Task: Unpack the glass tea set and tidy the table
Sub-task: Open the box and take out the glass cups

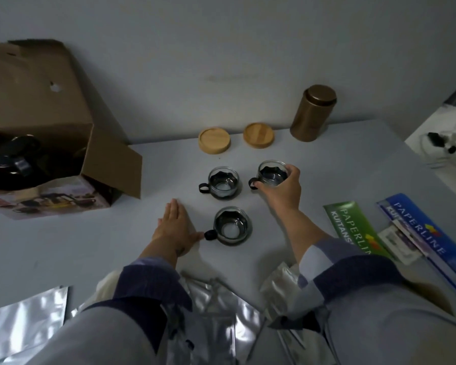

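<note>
Three glass cups with black holders stand on the grey table (63,246). My right hand (283,189) grips the far right cup (270,173) around its rim and side. The middle cup (223,183) stands free to its left. The near cup (231,225) sits in front, its black handle touching the thumb of my left hand (174,227), which lies flat and open on the table. At the left an open cardboard box (45,143) holds a dark glass teapot (9,162). Two wooden coasters (214,140) (258,134) lie at the back.
A copper tin (312,113) stands at the back right by the wall. Green and blue Paperline booklets (353,227) (421,233) lie at the right. Silver foil pouches (221,312) (24,320) crowd the near edge. A white cloth with black bits (448,143) lies beyond the right edge.
</note>
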Demonstrator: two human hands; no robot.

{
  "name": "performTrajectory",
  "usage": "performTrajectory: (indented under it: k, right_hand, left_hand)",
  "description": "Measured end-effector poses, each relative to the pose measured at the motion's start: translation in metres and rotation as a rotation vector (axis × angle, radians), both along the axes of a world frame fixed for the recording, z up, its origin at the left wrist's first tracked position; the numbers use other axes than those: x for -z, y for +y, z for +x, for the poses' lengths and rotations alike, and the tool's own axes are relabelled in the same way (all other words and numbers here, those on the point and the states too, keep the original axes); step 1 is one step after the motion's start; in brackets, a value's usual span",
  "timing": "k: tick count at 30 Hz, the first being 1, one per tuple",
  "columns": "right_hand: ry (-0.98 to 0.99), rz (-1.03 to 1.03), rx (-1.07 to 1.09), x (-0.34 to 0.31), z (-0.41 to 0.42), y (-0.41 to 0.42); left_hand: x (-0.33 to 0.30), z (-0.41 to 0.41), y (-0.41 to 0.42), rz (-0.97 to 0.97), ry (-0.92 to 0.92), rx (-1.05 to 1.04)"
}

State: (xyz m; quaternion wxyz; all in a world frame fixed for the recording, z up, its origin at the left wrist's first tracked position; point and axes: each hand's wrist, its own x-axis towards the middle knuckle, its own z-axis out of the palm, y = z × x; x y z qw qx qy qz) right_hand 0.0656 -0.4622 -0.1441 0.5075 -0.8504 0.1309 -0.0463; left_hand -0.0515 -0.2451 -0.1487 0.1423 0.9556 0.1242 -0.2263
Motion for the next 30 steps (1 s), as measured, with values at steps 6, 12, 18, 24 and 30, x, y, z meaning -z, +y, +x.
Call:
performTrajectory:
  k: [6, 12, 18, 24, 30]
  right_hand:
    - [0.011, -0.012, 0.001, 0.024, 0.013, -0.005]
    - [0.012, -0.023, 0.002, 0.032, 0.024, -0.008]
    - [0.073, 0.009, -0.029, 0.028, 0.017, -0.01]
    - [0.318, -0.244, -0.136, -0.014, 0.008, -0.013]
    - [0.364, -0.597, -0.384, -0.075, -0.001, 0.012]
  left_hand:
    - [0.003, -0.001, -0.002, 0.013, 0.0, 0.002]
    - [0.006, 0.0, -0.003, 0.029, -0.012, 0.001]
    - [0.008, -0.001, -0.001, 0.026, -0.016, -0.002]
    - [0.009, 0.001, 0.0, 0.014, -0.015, -0.003]
    - [-0.001, -0.005, 0.006, -0.042, -0.052, 0.011]
